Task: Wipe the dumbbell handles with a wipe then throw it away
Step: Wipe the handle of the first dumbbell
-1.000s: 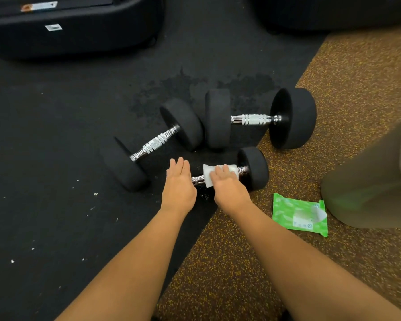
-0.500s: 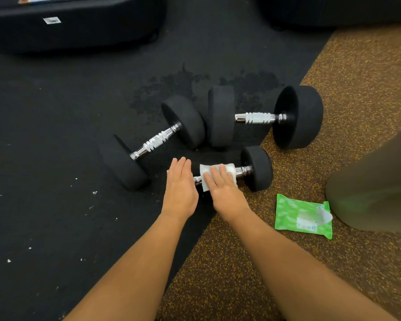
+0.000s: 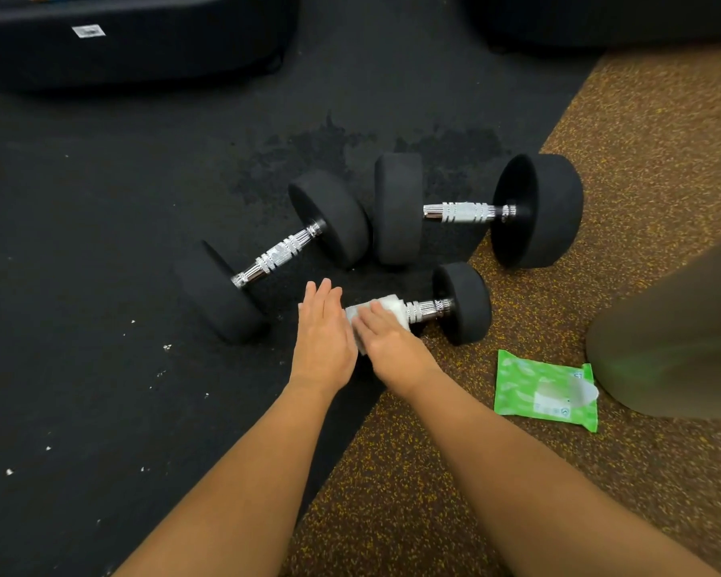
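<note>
Head view. Floor in two surfaces: black mat (image 3: 101,243) across the left and far side, speckled brown flooring (image 3: 433,493) along the right and near side, with the seam running diagonally between them.

Small dumbbell (image 3: 461,304) across that seam, nearest the person, its right head on the brown side. White wipe (image 3: 388,308) draped over the left part of its chrome handle (image 3: 427,308). Right grip (image 3: 392,341) laid on the wipe with fingers straight, pressing it onto the handle; thumb out of sight. Left grip (image 3: 323,331) flat and open just beside it, fingers straight, holding nothing, covering the dumbbell's left head.

Just beyond the hands, medium dumbbell (image 3: 275,256) angled on the mat. Large dumbbell (image 3: 463,212) behind the small one, its left head close to the medium one's right head, its right head over the brown flooring.

Green wipes pack (image 3: 533,389) flat on the brown flooring, near the small dumbbell's right head. Blurred olive shape (image 3: 675,347) at the right edge, overlapping the pack's corner. Black equipment base (image 3: 142,43) along the far left edge. White specks scattered on the mat.
</note>
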